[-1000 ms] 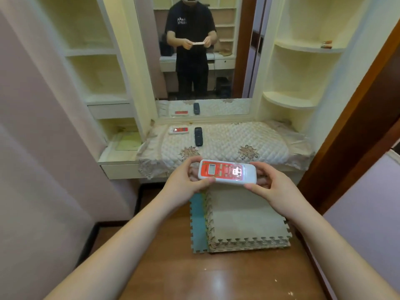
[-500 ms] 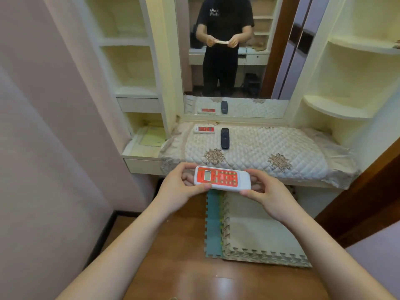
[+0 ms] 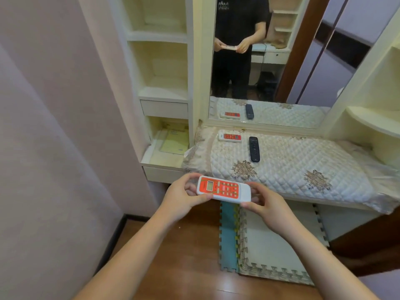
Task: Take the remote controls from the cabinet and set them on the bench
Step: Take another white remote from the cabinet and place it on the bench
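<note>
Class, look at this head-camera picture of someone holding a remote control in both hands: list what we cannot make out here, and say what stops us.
- Held orange-and-white remote: button labels too small; its underside faces away.
- Left hand and right hand: fingers beneath are hidden by the remote.
- Black remote on the quilted bench: markings too small.
- Paper in the cabinet nook: print too small.
- Right shelves: cut off by the frame edge.

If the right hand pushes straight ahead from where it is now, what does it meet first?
Probably the front edge of the quilted bench, just beyond the right hand, which holds the red-and-white remote together with the left hand. Depth is unclear; the hand may clear it.
</note>
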Demonstrator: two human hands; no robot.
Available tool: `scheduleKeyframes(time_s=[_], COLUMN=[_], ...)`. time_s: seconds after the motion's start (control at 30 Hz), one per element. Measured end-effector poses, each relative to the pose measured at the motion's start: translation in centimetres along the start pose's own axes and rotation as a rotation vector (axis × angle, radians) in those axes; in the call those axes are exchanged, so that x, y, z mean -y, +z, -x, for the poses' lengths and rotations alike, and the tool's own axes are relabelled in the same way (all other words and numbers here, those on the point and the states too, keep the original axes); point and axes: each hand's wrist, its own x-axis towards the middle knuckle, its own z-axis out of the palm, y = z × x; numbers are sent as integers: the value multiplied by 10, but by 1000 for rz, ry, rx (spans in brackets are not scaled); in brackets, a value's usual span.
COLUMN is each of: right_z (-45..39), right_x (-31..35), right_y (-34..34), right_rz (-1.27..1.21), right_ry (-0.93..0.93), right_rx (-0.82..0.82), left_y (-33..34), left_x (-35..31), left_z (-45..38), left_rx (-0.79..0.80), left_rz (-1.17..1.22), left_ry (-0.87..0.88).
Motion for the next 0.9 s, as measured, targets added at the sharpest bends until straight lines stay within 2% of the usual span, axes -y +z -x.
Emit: scheduleKeyframes(time_s=[0.17, 0.4, 0.6, 0.9], right_z=[-35, -94, -164, -243], right_x=[-6, -47, -84, -105], right_y=[-8, -35, -66, -85], right_rz=[37, -44, -71, -50], right_ry=[-3, 22, 36, 50], right_rx=[-23, -5, 5, 48], left_y=[6, 39, 75, 89], left_x=[8, 9, 7, 25], left_z=[-37, -108, -180, -250], left_rx=[-5, 41, 9, -38], left_rz=[16, -50, -131, -154], left_ry=[-35, -68, -115, -174])
